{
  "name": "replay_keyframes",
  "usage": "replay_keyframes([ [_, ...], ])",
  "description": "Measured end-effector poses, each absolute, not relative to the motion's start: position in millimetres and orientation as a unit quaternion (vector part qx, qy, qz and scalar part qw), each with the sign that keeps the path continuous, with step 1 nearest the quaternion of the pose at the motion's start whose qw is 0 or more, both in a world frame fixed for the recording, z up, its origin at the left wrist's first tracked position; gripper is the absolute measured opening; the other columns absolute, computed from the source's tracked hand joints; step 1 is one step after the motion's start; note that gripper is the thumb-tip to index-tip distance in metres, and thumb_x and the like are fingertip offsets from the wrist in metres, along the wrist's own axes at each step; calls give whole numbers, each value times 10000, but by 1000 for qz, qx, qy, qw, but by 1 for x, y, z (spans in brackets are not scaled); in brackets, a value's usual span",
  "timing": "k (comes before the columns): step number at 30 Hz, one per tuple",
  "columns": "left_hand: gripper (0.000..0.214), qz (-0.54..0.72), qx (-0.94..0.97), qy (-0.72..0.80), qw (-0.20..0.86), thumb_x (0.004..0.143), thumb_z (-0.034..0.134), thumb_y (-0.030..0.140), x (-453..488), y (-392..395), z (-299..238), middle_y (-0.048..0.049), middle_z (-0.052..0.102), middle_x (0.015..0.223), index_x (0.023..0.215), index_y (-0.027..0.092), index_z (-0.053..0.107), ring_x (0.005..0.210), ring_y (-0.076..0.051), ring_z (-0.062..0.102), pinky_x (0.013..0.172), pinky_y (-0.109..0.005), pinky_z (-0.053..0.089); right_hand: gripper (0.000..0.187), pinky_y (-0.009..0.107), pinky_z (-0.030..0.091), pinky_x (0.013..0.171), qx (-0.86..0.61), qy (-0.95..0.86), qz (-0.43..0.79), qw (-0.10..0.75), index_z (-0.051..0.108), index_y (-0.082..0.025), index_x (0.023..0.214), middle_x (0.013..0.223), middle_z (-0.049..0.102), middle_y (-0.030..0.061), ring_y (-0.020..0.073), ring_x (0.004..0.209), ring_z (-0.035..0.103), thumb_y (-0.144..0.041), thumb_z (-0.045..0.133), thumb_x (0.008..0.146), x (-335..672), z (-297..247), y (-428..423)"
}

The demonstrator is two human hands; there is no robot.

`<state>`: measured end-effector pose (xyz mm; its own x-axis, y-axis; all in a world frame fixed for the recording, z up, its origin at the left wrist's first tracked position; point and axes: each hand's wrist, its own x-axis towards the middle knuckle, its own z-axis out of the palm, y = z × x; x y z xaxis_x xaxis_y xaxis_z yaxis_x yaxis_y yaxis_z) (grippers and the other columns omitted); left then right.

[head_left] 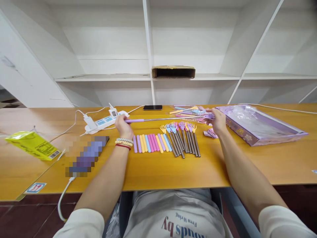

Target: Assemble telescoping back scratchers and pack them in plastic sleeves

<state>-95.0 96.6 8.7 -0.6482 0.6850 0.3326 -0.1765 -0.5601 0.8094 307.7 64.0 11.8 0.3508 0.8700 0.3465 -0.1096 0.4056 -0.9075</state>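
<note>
Stretched between my two hands is a telescopic back scratcher (160, 119) with a purple handle and a purple claw head. My left hand (123, 126) is closed round its handle end. At the other end my right hand (218, 119) is closed on the claw head. Below the rod lies a row of loose coloured handles (151, 143) in purple, yellow, blue and pink. To their right are several metal rods with coloured claw heads (184, 140), side by side. Behind my right hand is a heap of bagged back scratchers (188, 111).
A purple display box (262, 127) with clear plastic sits at the right, a small pink packet (210, 133) beside it. On the left are a power strip (105, 122), a phone with its screen blurred (86, 157) and a yellow box (32, 144). Another phone (153, 107) lies at the back.
</note>
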Motion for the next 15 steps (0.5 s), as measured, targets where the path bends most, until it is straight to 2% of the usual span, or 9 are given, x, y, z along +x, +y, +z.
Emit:
replay_keyframes([
  [3,186,803,363,401,250,695,550,239,-54,78,8,38,378,570,600,190,397,517,-97,394,483,-225,316,289,195,321,332,-389,-511,356,679,567,-185,762,590,578,-13,116,404,548,-452,656,695,275,13,54],
  [9,56,702,517,451,190,702,594,207,-11,43,0,6,527,675,691,202,539,628,-144,482,619,-292,372,261,228,371,368,-358,-622,394,574,534,-204,793,609,629,-1,131,425,563,-451,612,765,224,1,33],
  [15,111,609,613,495,89,679,612,179,-4,33,3,-10,536,694,656,205,507,660,-169,497,663,-322,370,235,261,431,434,-368,-667,343,549,533,-204,805,609,620,-1,124,440,545,-425,607,778,204,-2,22],
])
